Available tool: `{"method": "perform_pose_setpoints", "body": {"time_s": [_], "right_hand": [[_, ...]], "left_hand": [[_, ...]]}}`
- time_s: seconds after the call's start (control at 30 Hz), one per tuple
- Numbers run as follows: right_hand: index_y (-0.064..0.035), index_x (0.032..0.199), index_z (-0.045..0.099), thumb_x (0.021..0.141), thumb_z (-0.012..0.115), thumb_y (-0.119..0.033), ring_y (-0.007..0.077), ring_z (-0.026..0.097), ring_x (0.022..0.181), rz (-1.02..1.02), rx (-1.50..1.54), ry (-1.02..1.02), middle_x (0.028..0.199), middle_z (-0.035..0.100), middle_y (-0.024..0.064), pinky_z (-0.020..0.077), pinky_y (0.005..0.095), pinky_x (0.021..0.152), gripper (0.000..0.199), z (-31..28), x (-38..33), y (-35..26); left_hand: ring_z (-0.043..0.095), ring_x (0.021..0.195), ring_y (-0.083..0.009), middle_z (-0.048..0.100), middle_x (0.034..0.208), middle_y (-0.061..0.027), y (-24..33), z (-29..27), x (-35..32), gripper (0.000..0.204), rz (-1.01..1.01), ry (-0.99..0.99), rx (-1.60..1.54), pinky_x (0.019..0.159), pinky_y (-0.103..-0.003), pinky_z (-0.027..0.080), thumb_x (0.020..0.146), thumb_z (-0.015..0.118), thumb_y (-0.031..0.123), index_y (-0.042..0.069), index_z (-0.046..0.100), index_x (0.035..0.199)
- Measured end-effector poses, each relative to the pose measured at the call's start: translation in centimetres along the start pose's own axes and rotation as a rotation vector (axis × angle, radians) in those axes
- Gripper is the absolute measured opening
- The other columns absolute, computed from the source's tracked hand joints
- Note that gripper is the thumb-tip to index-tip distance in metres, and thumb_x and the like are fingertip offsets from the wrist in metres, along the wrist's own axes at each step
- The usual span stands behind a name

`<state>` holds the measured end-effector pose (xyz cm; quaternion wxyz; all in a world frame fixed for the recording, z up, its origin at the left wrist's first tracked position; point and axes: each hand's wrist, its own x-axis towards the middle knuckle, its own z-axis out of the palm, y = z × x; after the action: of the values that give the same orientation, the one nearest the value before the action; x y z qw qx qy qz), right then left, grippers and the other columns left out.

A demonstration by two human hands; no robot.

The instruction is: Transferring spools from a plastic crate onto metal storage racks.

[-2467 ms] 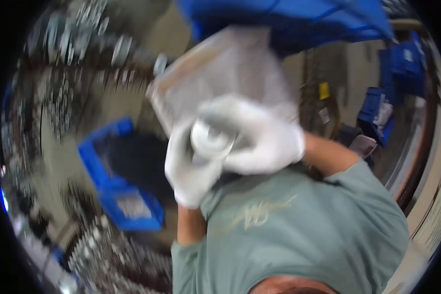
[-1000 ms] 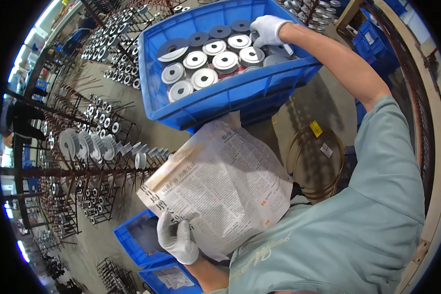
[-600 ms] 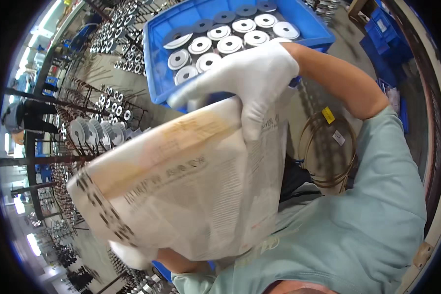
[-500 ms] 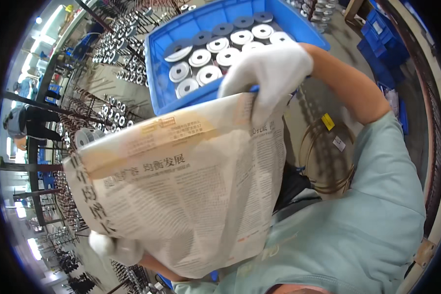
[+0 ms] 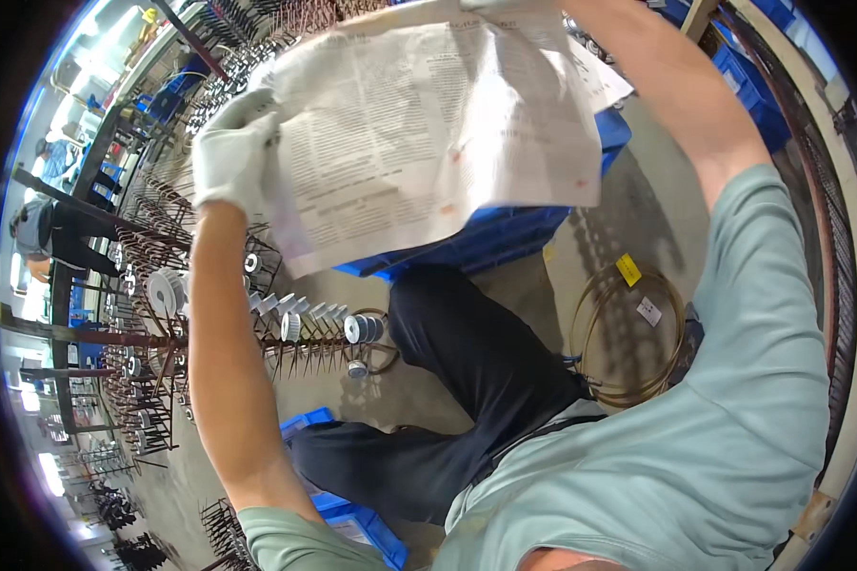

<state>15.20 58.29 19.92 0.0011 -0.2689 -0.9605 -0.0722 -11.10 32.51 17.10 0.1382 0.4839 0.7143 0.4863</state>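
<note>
Holding a newspaper (image 5: 438, 124) spread wide and high, out over the far side of the scene. Gripping its left edge with the gloved left hand (image 5: 233, 157), fingers folded tight onto the paper with the thumb hidden behind. Reaching up along the right side with the bare right forearm (image 5: 676, 86), toward the top right corner of the sheet. Losing the right hand past the upper rim of the picture (so not possible to tell whether clamped or loose there). Probably pulling the sheet from two opposite sides to hold it taut and flat rather than drooping, judging by the few creases across the print.

Hanging directly above a blue crate (image 5: 505, 238), the paper covering nearly all of it and leaving only the near wall and a right corner showing. Sitting level with the left hand, the sheet stretching away to the right from the glove.

Standing to the left, below the raised arm, a spiked rack (image 5: 152, 371) carrying toothed metal wheels (image 5: 167, 290) on its prongs. Lying on the floor (image 5: 628, 205) to the right, a wire coil (image 5: 588, 309) with small tags inside it. Resting near the legs, a smaller blue bin (image 5: 352, 519). Working at the far left, another person (image 5: 38, 224), well apart from all this.
</note>
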Motion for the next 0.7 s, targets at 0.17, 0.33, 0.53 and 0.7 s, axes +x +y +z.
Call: {"method": "perform_pose_setpoints", "body": {"time_s": [0.17, 0.33, 0.53, 0.7], "right_hand": [[-0.0043, 0.09, 0.072, 0.078, 0.061, -0.023, 0.0351, 0.064, 0.073, 0.091, -0.184, 0.14, 0.088, 0.071, 0.0146, 0.0527, 0.0448, 0.072, 0.025, 7.2, 2.4, -0.2], [-0.0051, 0.105, 0.07, 0.08, 0.064, -0.03, 0.0343, 0.066, 0.097, 0.141, 0.062, 0.25, 0.112, 0.066, 0.0245, 0.052, 0.0462, 0.084, 0.036, 5.4, -1.7, -4.5], [0.001, 0.139, 0.048, 0.08, 0.076, -0.036, 0.0324, 0.06, 0.118, -0.354, 0.606, -0.07, 0.134, 0.055, 0.0205, 0.0486, 0.0395, 0.103, 0.075, 0.4, -15.2, -9.0], [-0.0037, 0.137, 0.051, 0.087, 0.065, -0.027, 0.0324, 0.059, 0.118, -0.123, 0.13, -0.141, 0.136, 0.055, 0.0144, 0.0472, 0.0424, 0.103, 0.057, 3.2, -15.2, -9.1]], "left_hand": [[0.065, 0.096, -0.0218, 0.066, 0.116, -0.0143, -4.0, 4.3, 1.0, 0.033, -0.051, -0.104, 0.231, 0.086, -0.031, 0.053, 0.088, 0.067, 0.02, 0.01, 0.068, 0.12], [0.057, 0.114, -0.0313, 0.052, 0.134, -0.0215, -4.1, 6.1, -1.5, 0.044, 0.172, -0.072, 0.466, 0.095, -0.041, 0.049, 0.09, 0.064, 0.033, 0.013, 0.061, 0.128], [0.039, 0.132, -0.043, 0.039, 0.144, -0.0245, -0.6, 4.3, -7.7, 0.055, 0.805, -0.352, 0.434, 0.103, -0.057, 0.04, 0.09, 0.061, 0.044, 0.017, 0.052, 0.137], [0.037, 0.136, -0.0408, 0.038, 0.15, -0.0175, 0.5, 5.7, -7.5, 0.059, 0.667, -0.625, 0.715, 0.108, -0.053, 0.036, 0.094, 0.052, 0.048, 0.017, 0.047, 0.143]]}}
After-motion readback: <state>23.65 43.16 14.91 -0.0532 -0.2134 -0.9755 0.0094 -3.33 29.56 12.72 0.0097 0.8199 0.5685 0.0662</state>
